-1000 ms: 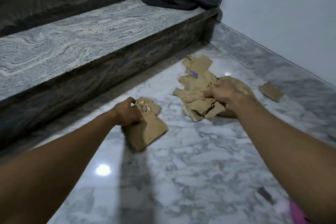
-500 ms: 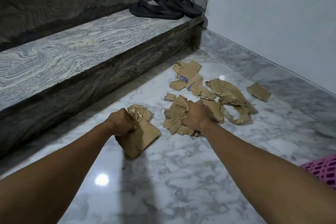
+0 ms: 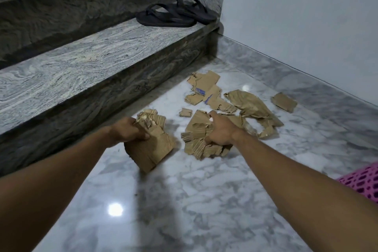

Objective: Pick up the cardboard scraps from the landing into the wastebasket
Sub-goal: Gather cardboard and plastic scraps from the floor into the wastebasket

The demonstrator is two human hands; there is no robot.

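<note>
The left hand (image 3: 127, 131) has its grip closed around a thick wad of cardboard scraps (image 3: 151, 145), thumb across the front and fingers wrapped behind; the wad's lower end sits at or just above the landing (image 3: 184, 200), which of the two cannot be told. The right hand (image 3: 219, 131) has its grip clenched on a second bunch of torn corrugated pieces (image 3: 196, 141), which spreads out under the palm and touches the marble. Just beyond the right hand's knuckles lies a crumpled brown sheet (image 3: 251, 106), partly under that wrist. A small loose scrap (image 3: 185, 112) lies between the two bunches and the farther pieces. Farther off, near the foot of the step (image 3: 81, 63), flat printed pieces (image 3: 206, 90) overlap one another, with blue marks showing on them. One single scrap (image 3: 284, 102) lies apart to the right, near the skirting of the wall (image 3: 296, 16). At the right edge of the view, beside the right forearm, the pink perforated wastebasket (image 3: 366, 180) shows only in part. On the step's far end, against the wall corner, rests a pair of black flip-flops (image 3: 176, 15), side by side
</note>
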